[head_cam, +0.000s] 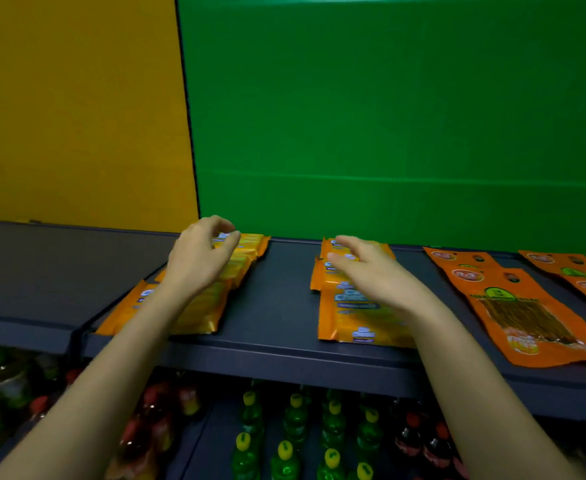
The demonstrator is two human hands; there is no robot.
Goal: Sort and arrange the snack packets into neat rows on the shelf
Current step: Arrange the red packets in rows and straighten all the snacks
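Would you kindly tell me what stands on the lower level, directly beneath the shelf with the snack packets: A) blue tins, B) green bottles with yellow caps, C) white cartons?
B: green bottles with yellow caps stand in rows under the shelf that bears the orange packets.

The left arm (122,358) and right arm (464,375), both bare, reach forward and up from the bottom corners of the view, converging a little. The left hand (199,259) shows its back, with fingers (231,242) and thumb curled towards each other at the far end, though blur leaves it unclear whether they actually pinch anything. The right hand (371,271) is palm down, its fingers straight and slightly spread.
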